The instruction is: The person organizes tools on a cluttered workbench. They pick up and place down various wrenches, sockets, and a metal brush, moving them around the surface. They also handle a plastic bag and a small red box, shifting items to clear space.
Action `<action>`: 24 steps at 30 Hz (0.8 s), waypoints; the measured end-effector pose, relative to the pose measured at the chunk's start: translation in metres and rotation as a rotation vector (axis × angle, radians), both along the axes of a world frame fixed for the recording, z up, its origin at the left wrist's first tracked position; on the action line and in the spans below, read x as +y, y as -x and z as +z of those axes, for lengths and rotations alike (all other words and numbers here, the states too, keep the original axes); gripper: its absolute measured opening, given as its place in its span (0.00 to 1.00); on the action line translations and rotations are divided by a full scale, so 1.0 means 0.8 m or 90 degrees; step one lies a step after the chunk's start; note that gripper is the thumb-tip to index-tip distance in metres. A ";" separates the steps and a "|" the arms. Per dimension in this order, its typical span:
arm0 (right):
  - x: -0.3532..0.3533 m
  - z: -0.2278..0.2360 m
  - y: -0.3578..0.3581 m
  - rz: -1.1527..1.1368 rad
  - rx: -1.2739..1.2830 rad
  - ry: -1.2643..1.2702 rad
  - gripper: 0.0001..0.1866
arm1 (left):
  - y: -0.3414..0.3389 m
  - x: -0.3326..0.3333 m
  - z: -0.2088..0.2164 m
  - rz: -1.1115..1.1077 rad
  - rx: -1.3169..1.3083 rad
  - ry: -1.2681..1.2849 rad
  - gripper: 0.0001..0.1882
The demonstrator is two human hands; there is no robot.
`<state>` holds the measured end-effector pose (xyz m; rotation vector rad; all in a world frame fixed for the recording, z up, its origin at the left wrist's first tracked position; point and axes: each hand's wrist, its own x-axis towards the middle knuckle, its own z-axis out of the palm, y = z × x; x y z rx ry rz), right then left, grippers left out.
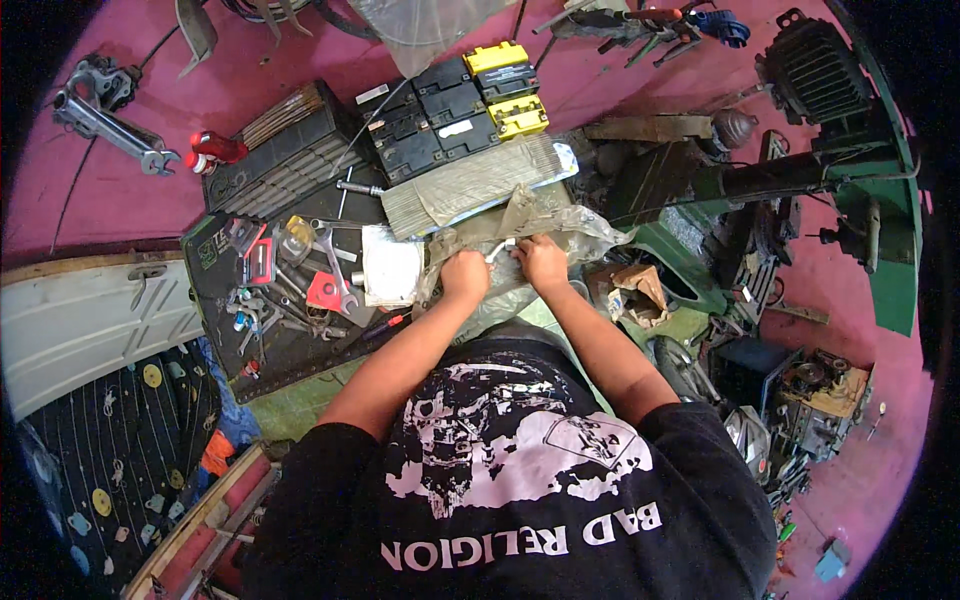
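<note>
Centre of the frame: the left hand (465, 275) and right hand (543, 262) sit close together, each grip closed on a crumpled clear plastic bag (520, 235); a small pale part (500, 248) shows between them, too small to identify. Just above lies a bundle of grey rods (470, 185), then black and yellow batteries (460, 105). At centre left, a dark tray (215, 255) holds spanners (335, 270). Upper left: a large wrench (105, 120) on the red floor (120, 200).

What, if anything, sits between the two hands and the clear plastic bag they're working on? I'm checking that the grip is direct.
Nothing visible does. The left hand and right hand both rest directly on the crumpled clear plastic bag, closed around its middle. A pale object between the hands seems to be in their grip; what it is cannot be told.
</note>
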<state>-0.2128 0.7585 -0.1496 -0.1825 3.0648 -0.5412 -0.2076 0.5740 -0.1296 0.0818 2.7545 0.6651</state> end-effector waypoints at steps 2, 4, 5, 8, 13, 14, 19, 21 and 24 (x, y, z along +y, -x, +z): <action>0.000 0.002 0.001 0.001 0.012 0.010 0.12 | 0.000 0.001 -0.004 0.003 0.007 0.000 0.15; -0.003 0.005 0.000 -0.004 -0.014 0.003 0.13 | -0.003 0.003 -0.012 0.018 0.008 -0.007 0.16; -0.005 0.013 0.001 -0.011 -0.044 -0.009 0.13 | -0.001 0.004 -0.007 0.025 0.009 -0.011 0.16; -0.010 0.024 -0.001 -0.022 -0.039 -0.009 0.15 | 0.001 -0.003 0.011 0.007 -0.049 -0.025 0.17; -0.036 0.055 -0.017 -0.043 -0.009 0.009 0.18 | -0.028 -0.036 0.047 -0.010 0.033 -0.176 0.24; -0.046 0.062 -0.023 -0.051 -0.011 0.018 0.18 | -0.036 -0.045 0.059 -0.027 0.053 -0.203 0.23; -0.123 0.091 -0.027 0.071 0.098 0.078 0.17 | -0.053 -0.122 0.092 0.079 0.098 -0.250 0.17; -0.172 0.113 -0.020 0.176 0.116 0.094 0.17 | -0.053 -0.166 0.090 0.174 0.183 -0.226 0.11; -0.237 0.118 -0.018 0.303 0.082 -0.036 0.17 | -0.057 -0.231 0.065 0.188 0.201 -0.093 0.16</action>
